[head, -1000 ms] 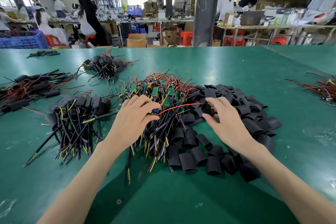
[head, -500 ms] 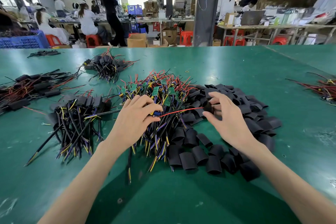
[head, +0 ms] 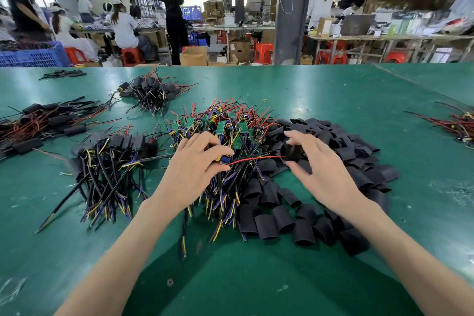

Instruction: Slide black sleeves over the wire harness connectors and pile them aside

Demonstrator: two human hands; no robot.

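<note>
Two hands: left hand pinches connector, right hand pinches black sleeve.

The left forearm and right forearm are bare and reach in from the bottom corners, angled toward each other. The left grip is palm down with its fingers curled, thumb and fingertips pinching a blue connector. The right grip is palm down, holding a black sleeve between fingers above and thumb below. The grips are apart and level.
</note>
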